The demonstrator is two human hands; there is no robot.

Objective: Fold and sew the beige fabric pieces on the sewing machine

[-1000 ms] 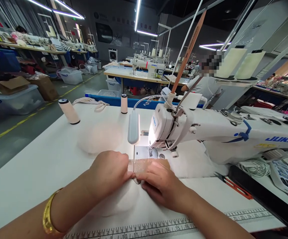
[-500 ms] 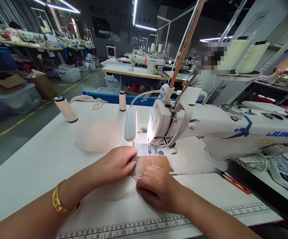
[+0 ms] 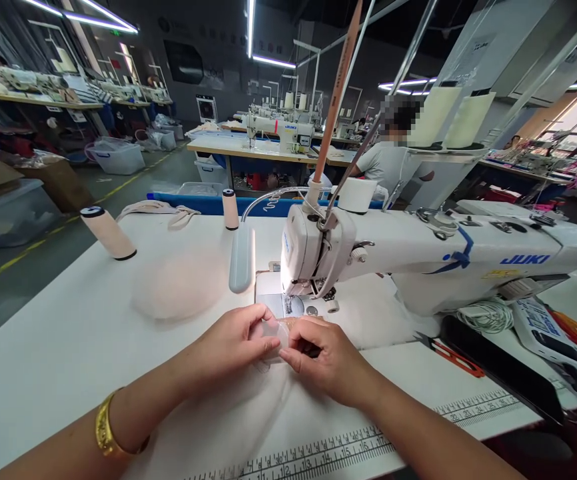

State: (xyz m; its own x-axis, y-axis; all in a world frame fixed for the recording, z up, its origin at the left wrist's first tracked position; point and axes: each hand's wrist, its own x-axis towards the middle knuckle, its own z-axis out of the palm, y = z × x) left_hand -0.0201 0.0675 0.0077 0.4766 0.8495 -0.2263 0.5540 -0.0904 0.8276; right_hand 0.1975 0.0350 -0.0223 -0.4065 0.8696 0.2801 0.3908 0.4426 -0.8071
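Just in front of the white sewing machine (image 3: pixel 313 250), my left hand (image 3: pixel 231 343) pinches a sheer pale fabric (image 3: pixel 271 331) between thumb and fingers. Close by, my right hand (image 3: pixel 331 357) is closed on the same fabric, thumb and forefinger together at its edge. A tan piece (image 3: pixel 284 321) shows only in part behind the fingers. The needle area and metal plate (image 3: pixel 271 303) lie just beyond my hands, apart from them. More of the sheer cloth spreads over the table toward me.
A gray lamp (image 3: pixel 241 260) stands left of the needle. Two thread cones, one small (image 3: pixel 230 209) and one larger (image 3: pixel 108 233), stand at the back left. Orange-handled scissors (image 3: pixel 456 359) and a black, flat object (image 3: pixel 498 370) lie right. A printed ruler (image 3: pixel 318 460) runs along the front edge.
Both hands have drawn the fabric slightly back from the needle area and lifted its edge. My right hand has turned from lying over the tan piece to pinching. The view has shifted right.
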